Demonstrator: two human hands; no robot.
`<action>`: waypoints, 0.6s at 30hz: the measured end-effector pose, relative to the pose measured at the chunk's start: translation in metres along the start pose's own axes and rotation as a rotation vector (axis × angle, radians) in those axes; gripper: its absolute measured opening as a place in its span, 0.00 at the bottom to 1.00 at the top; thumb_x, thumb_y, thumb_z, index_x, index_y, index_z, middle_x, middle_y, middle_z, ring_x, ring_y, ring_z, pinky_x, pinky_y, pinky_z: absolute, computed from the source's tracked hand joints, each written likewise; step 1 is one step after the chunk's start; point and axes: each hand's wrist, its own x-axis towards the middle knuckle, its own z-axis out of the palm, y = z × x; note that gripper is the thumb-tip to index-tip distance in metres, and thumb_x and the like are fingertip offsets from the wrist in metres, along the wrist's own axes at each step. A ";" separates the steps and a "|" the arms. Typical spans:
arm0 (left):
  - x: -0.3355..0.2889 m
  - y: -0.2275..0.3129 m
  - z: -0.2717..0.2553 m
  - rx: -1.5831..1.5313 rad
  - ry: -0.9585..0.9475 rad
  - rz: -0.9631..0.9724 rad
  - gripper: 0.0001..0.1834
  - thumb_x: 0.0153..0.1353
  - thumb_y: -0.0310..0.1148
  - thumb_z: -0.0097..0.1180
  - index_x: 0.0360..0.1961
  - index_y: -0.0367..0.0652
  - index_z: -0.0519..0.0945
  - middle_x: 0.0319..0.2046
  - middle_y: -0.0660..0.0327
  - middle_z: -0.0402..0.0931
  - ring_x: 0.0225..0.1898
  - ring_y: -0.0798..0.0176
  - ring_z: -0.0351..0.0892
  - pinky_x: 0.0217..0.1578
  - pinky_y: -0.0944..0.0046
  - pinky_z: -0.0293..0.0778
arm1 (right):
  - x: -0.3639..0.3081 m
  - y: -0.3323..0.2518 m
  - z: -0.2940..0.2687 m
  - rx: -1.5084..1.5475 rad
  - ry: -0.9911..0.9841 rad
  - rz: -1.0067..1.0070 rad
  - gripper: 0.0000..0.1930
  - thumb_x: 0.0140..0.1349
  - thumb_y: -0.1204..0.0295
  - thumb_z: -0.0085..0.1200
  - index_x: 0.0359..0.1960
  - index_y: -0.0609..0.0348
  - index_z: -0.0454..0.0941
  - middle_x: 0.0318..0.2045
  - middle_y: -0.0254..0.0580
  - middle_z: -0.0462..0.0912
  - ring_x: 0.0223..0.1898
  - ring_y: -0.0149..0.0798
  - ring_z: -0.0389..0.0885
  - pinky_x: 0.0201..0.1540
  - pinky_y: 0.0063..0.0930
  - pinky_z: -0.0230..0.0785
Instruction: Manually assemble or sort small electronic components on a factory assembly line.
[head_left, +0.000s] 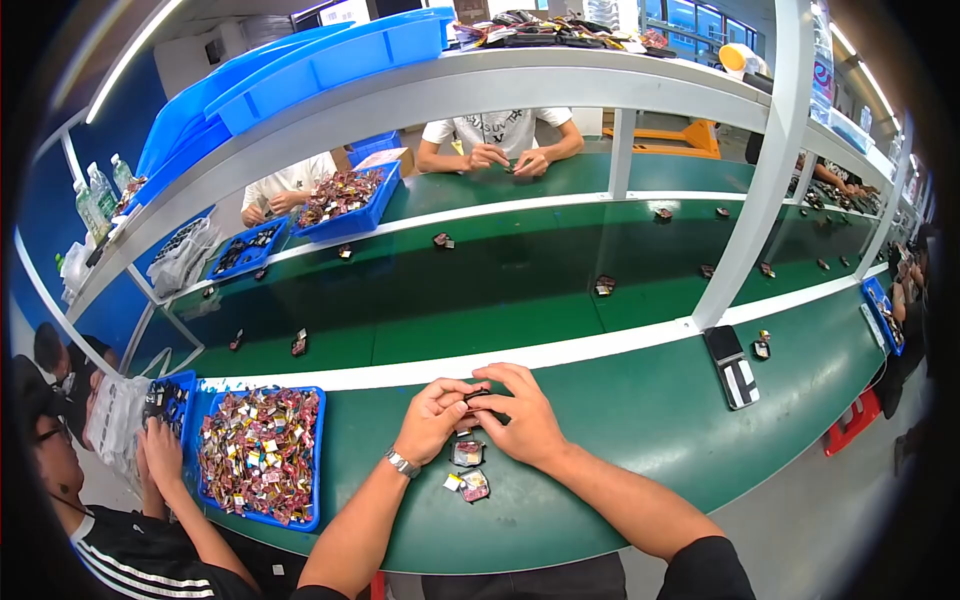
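Above the green bench, my left hand (433, 420) and my right hand (522, 418) meet with fingers closed around one small black part (480, 394). A bit of red shows at its lower side, and the fingers cover most of it. Just below my hands, a small dark-edged module (467, 454) lies on the bench. Nearer me rests a reddish small circuit module (475, 487) with a white and yellow tag. Left of my left forearm stands a blue tray (322, 440) heaped with similar red, white and yellow pieces.
A green conveyor belt (450, 290) carrying scattered small modules runs beyond the bench's white edge. A metal frame post (760, 190) rises at right, near a black-and-white box (733, 368). Beside me on the left, a co-worker's hands (160, 455) are at another blue tray. People sit opposite.
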 end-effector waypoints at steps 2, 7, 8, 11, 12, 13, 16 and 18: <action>-0.001 -0.003 0.004 0.043 0.033 0.016 0.11 0.69 0.24 0.48 0.51 0.37 0.70 0.59 0.47 0.71 0.52 0.60 0.79 0.48 0.64 0.79 | -0.002 -0.001 -0.001 0.026 0.021 0.016 0.08 0.52 0.78 0.59 0.34 0.58 0.84 0.53 0.39 0.78 0.59 0.48 0.70 0.59 0.39 0.67; -0.003 -0.001 0.007 0.071 0.072 0.060 0.12 0.69 0.23 0.47 0.52 0.37 0.70 0.56 0.49 0.74 0.51 0.62 0.79 0.48 0.66 0.79 | 0.003 -0.004 -0.002 -0.007 -0.011 -0.027 0.10 0.52 0.79 0.59 0.37 0.58 0.83 0.52 0.41 0.78 0.58 0.48 0.71 0.56 0.39 0.69; -0.003 0.002 0.009 0.050 0.089 0.069 0.12 0.69 0.23 0.46 0.52 0.36 0.70 0.55 0.51 0.75 0.51 0.63 0.79 0.48 0.66 0.79 | 0.005 -0.005 -0.003 -0.020 -0.011 -0.035 0.10 0.52 0.79 0.59 0.38 0.58 0.82 0.52 0.42 0.78 0.57 0.48 0.71 0.55 0.39 0.70; -0.004 0.000 0.008 0.058 0.122 -0.034 0.13 0.69 0.23 0.46 0.54 0.36 0.70 0.53 0.53 0.76 0.51 0.65 0.79 0.48 0.66 0.79 | 0.002 -0.001 0.003 -0.038 0.035 -0.054 0.10 0.52 0.79 0.59 0.38 0.59 0.81 0.49 0.43 0.78 0.53 0.48 0.74 0.52 0.37 0.71; -0.004 0.000 0.009 0.052 0.125 -0.031 0.13 0.69 0.22 0.45 0.54 0.36 0.69 0.50 0.55 0.77 0.50 0.66 0.79 0.48 0.66 0.80 | 0.005 -0.006 0.001 -0.070 0.069 -0.095 0.09 0.51 0.79 0.59 0.35 0.59 0.81 0.44 0.42 0.79 0.47 0.46 0.77 0.47 0.35 0.74; -0.005 0.000 0.009 0.046 0.129 -0.030 0.13 0.69 0.22 0.45 0.54 0.36 0.69 0.50 0.55 0.77 0.50 0.66 0.79 0.48 0.66 0.80 | 0.004 -0.005 0.001 -0.070 0.061 -0.094 0.09 0.51 0.79 0.59 0.35 0.59 0.81 0.44 0.42 0.79 0.47 0.46 0.77 0.47 0.35 0.74; 0.002 -0.003 0.014 0.055 0.107 -0.037 0.13 0.69 0.22 0.45 0.54 0.36 0.70 0.49 0.56 0.77 0.48 0.67 0.79 0.48 0.67 0.80 | 0.001 0.003 -0.004 -0.116 0.038 -0.107 0.10 0.47 0.81 0.63 0.33 0.59 0.81 0.42 0.40 0.79 0.43 0.45 0.78 0.44 0.34 0.75; 0.009 -0.010 0.019 0.019 0.085 -0.014 0.13 0.68 0.22 0.46 0.53 0.36 0.70 0.47 0.56 0.78 0.46 0.67 0.80 0.47 0.67 0.80 | -0.002 0.007 -0.011 -0.171 0.075 -0.125 0.11 0.46 0.81 0.63 0.33 0.58 0.81 0.41 0.41 0.79 0.42 0.45 0.79 0.43 0.34 0.76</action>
